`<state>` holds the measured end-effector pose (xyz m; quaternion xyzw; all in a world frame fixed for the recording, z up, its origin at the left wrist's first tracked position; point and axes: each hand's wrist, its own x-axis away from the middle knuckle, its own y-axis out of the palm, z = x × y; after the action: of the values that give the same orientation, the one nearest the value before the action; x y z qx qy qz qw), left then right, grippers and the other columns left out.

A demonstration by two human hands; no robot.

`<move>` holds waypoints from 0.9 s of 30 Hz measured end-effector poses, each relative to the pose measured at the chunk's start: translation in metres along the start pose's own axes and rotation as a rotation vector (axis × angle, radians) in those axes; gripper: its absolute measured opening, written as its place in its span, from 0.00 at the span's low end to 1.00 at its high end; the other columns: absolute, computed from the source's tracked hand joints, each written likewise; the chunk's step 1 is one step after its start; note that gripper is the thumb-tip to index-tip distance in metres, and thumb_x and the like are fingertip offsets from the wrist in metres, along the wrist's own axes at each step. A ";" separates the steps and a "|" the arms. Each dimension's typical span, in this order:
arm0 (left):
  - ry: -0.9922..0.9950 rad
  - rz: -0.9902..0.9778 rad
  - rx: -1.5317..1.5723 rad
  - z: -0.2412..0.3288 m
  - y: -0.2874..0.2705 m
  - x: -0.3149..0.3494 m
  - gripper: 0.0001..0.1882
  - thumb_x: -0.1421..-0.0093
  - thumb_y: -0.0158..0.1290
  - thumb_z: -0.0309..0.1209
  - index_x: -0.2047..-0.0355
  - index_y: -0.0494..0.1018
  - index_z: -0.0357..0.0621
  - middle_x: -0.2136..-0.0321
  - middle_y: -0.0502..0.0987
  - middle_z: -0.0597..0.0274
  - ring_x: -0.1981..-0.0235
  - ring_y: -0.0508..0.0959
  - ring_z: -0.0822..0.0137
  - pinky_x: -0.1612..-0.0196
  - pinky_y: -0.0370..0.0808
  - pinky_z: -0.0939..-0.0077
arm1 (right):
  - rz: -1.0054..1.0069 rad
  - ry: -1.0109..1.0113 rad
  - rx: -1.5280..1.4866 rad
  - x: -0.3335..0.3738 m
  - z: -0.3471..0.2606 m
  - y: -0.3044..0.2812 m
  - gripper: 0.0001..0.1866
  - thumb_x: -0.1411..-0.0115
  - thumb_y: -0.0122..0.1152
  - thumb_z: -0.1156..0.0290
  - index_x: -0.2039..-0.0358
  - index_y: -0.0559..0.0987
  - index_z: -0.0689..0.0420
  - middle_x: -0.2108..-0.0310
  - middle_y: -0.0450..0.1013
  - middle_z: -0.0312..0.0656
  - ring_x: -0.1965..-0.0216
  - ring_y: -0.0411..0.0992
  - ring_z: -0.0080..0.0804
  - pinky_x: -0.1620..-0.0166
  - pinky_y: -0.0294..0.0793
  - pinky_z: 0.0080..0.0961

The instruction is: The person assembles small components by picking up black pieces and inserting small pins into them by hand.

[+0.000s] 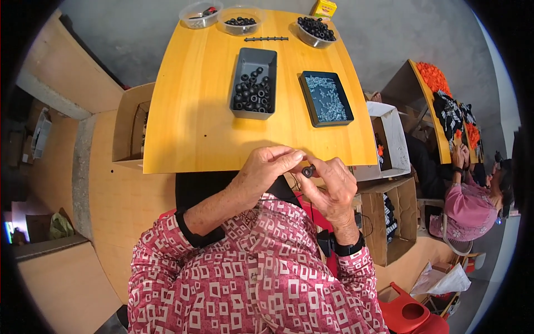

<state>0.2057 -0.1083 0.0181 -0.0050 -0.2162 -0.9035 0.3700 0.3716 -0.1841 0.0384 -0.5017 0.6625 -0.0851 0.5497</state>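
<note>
My right hand [334,186] pinches a small black ring-shaped piece [307,171] between thumb and fingers, just past the table's front edge. Close beside it, my left hand [272,167] has its thumb and fingertips pressed together. Whatever those fingertips hold is too small or hidden to make out. Ahead of both hands stands a grey rectangular bin [253,116] with several black round pieces [255,94] of similar look, some showing a hole. To its right lies a dark shallow tray [334,123] with many tiny clear bits [327,99] spread inside.
Along the far edge of the yellow table [194,111] stand a clear tub [200,21], two bowls of black pieces [240,22] [316,32] and a yellow box [324,8]. A black ridged rod [266,39] lies nearby. Cartons [389,222] flank the table; a co-worker [470,203] sits at right.
</note>
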 end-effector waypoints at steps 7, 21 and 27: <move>0.137 0.059 0.069 0.011 0.009 -0.001 0.21 0.29 0.44 0.40 0.52 0.74 0.33 0.59 0.79 0.58 0.57 0.77 0.72 0.50 0.73 0.78 | 0.036 -0.020 -0.032 -0.011 -0.018 0.000 0.19 0.56 0.74 0.77 0.62 0.79 0.64 0.77 0.72 0.40 0.76 0.72 0.33 0.72 0.72 0.26; 0.254 -0.063 0.318 0.029 0.027 0.011 0.31 0.27 0.31 0.47 0.50 0.70 0.29 0.51 0.74 0.51 0.47 0.72 0.62 0.41 0.67 0.68 | 0.088 -0.104 -0.146 -0.027 -0.034 0.025 0.16 0.56 0.69 0.79 0.63 0.79 0.66 0.77 0.72 0.43 0.77 0.71 0.34 0.73 0.69 0.26; 0.239 -0.026 0.395 0.027 0.033 0.010 0.30 0.27 0.30 0.47 0.47 0.68 0.29 0.50 0.73 0.49 0.44 0.70 0.59 0.40 0.67 0.65 | 0.115 -0.143 -0.142 -0.026 -0.035 0.027 0.15 0.55 0.68 0.80 0.64 0.79 0.66 0.78 0.71 0.43 0.77 0.70 0.37 0.73 0.69 0.29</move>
<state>0.2166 -0.1252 0.0573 0.1772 -0.3434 -0.8426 0.3750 0.3249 -0.1661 0.0503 -0.5053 0.6534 0.0296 0.5629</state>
